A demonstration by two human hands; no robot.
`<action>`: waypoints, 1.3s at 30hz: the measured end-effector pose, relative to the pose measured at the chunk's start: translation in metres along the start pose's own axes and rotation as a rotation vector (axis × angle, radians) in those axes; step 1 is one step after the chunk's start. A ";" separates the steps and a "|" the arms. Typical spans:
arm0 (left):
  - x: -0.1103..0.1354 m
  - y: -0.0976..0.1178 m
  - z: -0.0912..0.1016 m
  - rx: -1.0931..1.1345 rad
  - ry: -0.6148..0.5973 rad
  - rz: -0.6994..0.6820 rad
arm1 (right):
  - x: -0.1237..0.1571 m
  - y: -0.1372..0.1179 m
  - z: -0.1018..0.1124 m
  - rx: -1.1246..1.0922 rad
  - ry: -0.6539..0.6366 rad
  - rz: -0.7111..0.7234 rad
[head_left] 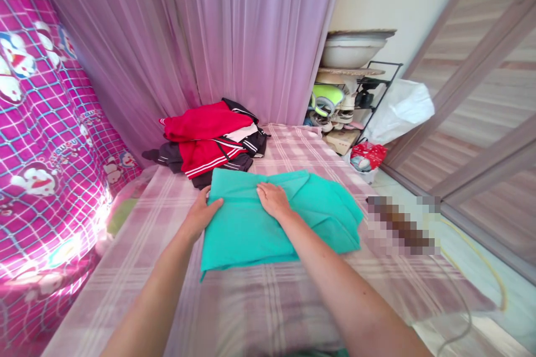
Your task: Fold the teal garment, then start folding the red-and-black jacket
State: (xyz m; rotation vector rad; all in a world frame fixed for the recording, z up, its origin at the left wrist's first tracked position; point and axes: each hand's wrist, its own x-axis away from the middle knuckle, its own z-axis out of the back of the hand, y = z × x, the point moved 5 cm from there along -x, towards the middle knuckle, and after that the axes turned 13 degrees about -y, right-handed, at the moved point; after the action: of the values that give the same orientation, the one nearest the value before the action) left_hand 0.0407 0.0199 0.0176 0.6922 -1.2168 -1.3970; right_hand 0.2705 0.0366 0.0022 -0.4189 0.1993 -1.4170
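A teal cloth (247,228), folded at its left part, lies on the plaid-covered bed. My left hand (201,215) is at its left edge, the thumb on top of the fabric and the fingers along or under the edge, so the cloth sits between them. On the upper middle of the cloth my right hand (273,199) rests palm down with its fingers stretched out. To the right of that hand the fabric spreads out, creased and uneven. What shape of garment or sheet it is cannot be made out.
Behind the cloth lies a pile of red and black clothes (209,134) against a purple curtain (251,28). A pink patterned curtain (46,122) hangs at left. Right of the bed (234,312) stand a shoe rack (377,106), bags (368,156) and a wardrobe (473,72). One patch is pixelated.
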 end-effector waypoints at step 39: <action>-0.053 0.033 -0.114 -1.150 -0.051 0.047 | 0.061 0.069 -0.005 0.173 -0.081 0.035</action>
State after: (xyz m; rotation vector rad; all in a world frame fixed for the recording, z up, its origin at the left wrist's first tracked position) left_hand 0.1680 0.0424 0.0027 -0.1828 -0.2987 -1.7679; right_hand 0.3411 -0.0175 -0.0232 -0.3279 0.0182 -1.3679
